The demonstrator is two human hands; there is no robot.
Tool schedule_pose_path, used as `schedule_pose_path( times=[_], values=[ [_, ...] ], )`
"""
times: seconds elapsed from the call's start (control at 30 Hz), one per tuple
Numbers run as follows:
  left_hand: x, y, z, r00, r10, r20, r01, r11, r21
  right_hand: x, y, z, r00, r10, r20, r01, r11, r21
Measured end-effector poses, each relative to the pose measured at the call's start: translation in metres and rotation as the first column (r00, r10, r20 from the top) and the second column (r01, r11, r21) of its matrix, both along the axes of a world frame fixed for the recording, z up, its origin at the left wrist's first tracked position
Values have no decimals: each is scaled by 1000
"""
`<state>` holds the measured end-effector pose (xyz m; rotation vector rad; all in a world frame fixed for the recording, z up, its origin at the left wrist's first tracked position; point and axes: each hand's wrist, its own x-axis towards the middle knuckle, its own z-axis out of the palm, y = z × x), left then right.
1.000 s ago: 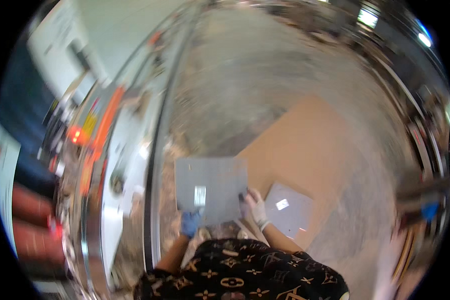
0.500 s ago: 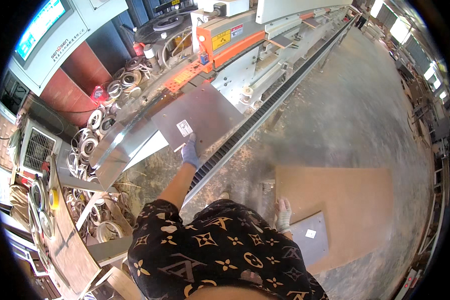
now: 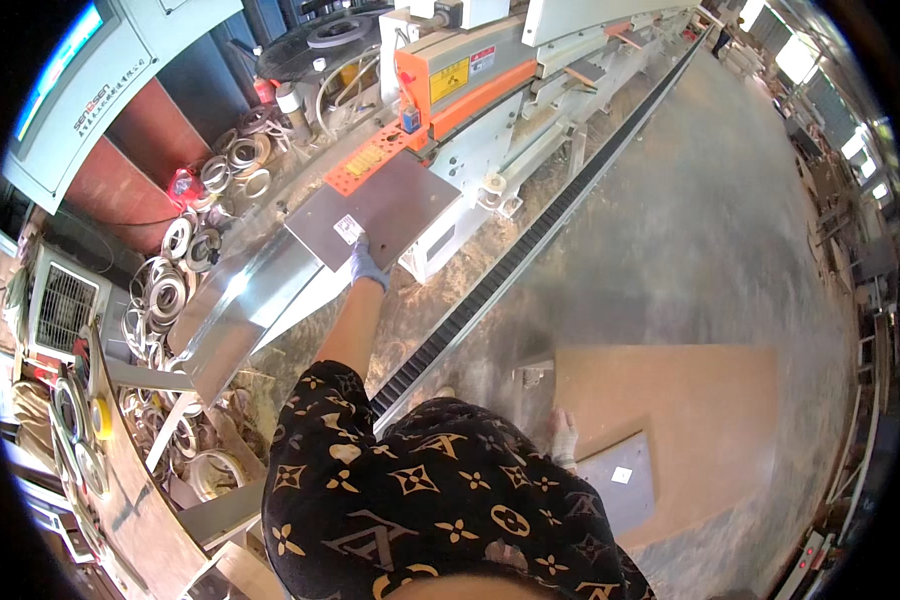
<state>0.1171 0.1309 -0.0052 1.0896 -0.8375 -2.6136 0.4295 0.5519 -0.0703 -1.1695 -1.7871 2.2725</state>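
Observation:
My left hand (image 3: 368, 265), in a pale glove, grips the near edge of a grey-brown panel (image 3: 400, 205), with its fingers beside a white label (image 3: 348, 229). The far edge of this panel lies against the orange perforated plate (image 3: 365, 160) at the machine's end. Lower right, my right hand (image 3: 564, 438), partly wrapped in pale cloth, is beside the left edge of a large brown board (image 3: 710, 420). Its fingers look stretched out, though they are small and blurred. Close to its wrist, a smaller grey panel (image 3: 620, 500) with a white label lies over the brown board.
A long machine (image 3: 480, 75) with an orange strip runs away to the upper right. Parallel to it goes a black roller rail (image 3: 530, 230). Coils of edge banding (image 3: 167, 290) crowd the left side, near a wooden tabletop (image 3: 140, 500). A screen cabinet (image 3: 120, 70) stands upper left.
My left hand has pushed the grey-brown panel forward and slightly left, up against the orange plate and away from the roller rail. My right hand is slightly lower in the picture.

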Motion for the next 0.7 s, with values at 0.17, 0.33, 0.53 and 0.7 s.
schedule_pose_path(
  times=[0.17,0.33,0.53,0.7],
  values=[
    [-34,28,8,998,21,58,-18,999,-41,-5,-9,15,999,-41,17,40,999,23],
    [-120,12,-32,982,-181,-57,176,981,-87,24,7,8,998,-13,-67,33,953,301],
    [-159,100,14,841,-541,-22,495,784,-375,106,99,10,677,-418,606,-66,786,615],
    [-96,165,35,819,-567,-92,281,536,-796,175,145,18,267,-700,662,120,706,698]
  ],
)
